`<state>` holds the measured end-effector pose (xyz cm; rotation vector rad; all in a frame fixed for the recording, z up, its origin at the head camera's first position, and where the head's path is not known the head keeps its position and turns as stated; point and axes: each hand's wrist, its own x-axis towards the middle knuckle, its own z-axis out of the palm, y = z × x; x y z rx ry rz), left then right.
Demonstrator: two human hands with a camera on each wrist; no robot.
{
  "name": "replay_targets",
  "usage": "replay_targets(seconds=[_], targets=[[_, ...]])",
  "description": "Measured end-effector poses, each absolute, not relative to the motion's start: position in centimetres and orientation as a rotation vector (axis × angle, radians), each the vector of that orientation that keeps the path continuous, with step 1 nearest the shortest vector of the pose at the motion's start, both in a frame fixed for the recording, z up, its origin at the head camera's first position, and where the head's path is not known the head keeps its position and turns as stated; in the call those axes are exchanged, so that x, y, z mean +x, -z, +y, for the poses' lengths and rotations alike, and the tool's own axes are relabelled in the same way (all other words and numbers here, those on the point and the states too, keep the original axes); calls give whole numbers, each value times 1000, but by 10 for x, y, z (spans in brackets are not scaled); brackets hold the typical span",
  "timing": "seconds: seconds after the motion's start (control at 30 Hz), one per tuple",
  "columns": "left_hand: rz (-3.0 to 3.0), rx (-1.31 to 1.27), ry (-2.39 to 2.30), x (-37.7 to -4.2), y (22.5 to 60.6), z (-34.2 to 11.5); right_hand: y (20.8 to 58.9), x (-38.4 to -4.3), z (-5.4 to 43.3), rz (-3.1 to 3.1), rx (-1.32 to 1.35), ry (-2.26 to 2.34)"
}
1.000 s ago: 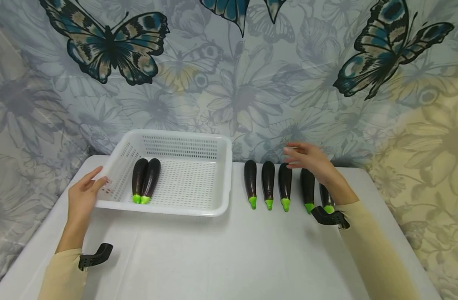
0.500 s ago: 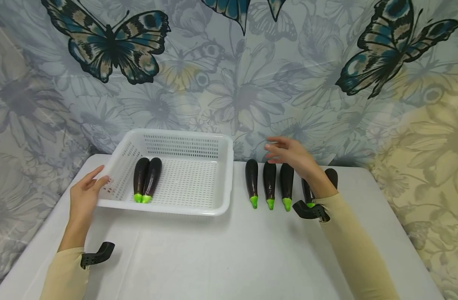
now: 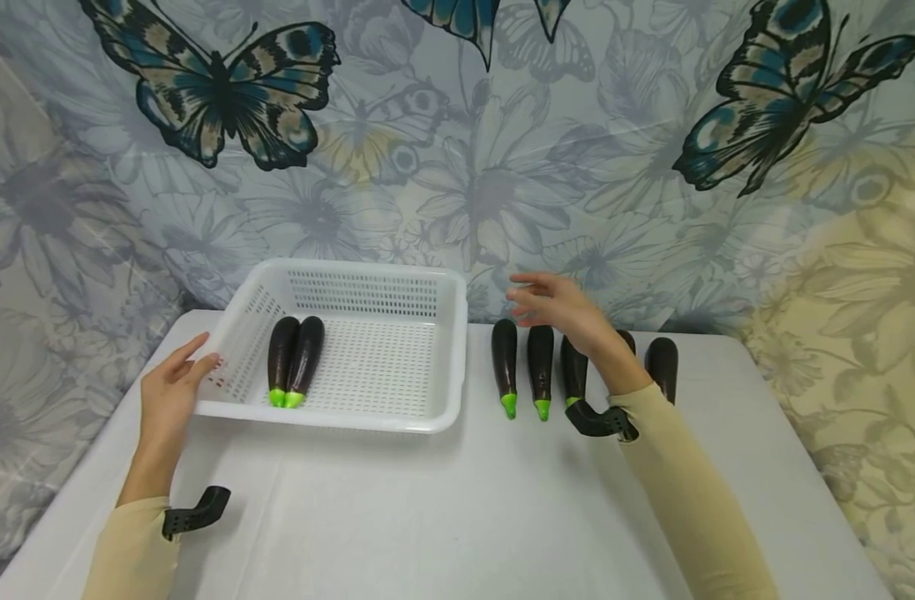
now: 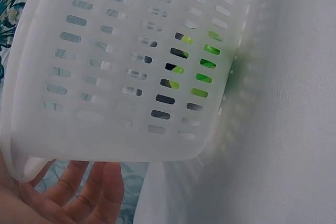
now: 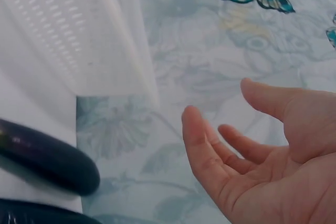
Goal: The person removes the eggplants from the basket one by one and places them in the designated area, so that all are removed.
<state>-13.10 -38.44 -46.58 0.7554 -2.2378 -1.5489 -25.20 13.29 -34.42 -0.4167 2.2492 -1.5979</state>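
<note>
A white perforated plastic basket (image 3: 322,419) stands at the left of the table with two dark eggplants (image 3: 305,357) side by side inside, green stem ends toward the person. My left hand (image 3: 167,396) grips the rim at the basket's left end, thumb over the edge; in the left wrist view its fingers (image 4: 110,187) show past the basket wall. To the right of the basket, several more eggplants (image 3: 505,362) lie in a row. My right hand (image 3: 558,310) hovers over the far ends of that row, fingers relaxed and holding nothing; its forearm partly hides some eggplants.
A white cloth covers the table (image 3: 397,517). Close behind it hangs a floral backdrop (image 3: 487,192) with butterflies. Black wrist mounts (image 3: 197,510) sit on both forearms. The rightmost eggplant (image 3: 662,367) lies partly behind the right sleeve (image 3: 690,483).
My right hand has moved left along the row, from above the middle eggplants to near the leftmost one. My left hand stays at the basket, which has not visibly moved.
</note>
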Motion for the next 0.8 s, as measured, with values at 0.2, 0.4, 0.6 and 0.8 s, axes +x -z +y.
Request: replay_targets(seconds=[0.2, 0.4, 0.6, 0.8], targets=[[-2244, 720, 1546, -135, 480, -396, 340, -252, 115, 2221, -420, 1613], [-2267, 797, 1522, -128, 457, -374, 336, -253, 102, 2196, -428, 1631], [-2272, 818, 1525, -118, 428, -353, 336, -256, 87, 2174, -481, 1550], [-2249, 844, 1510, -116, 426, -349, 341, -258, 59, 2146, -498, 1513]])
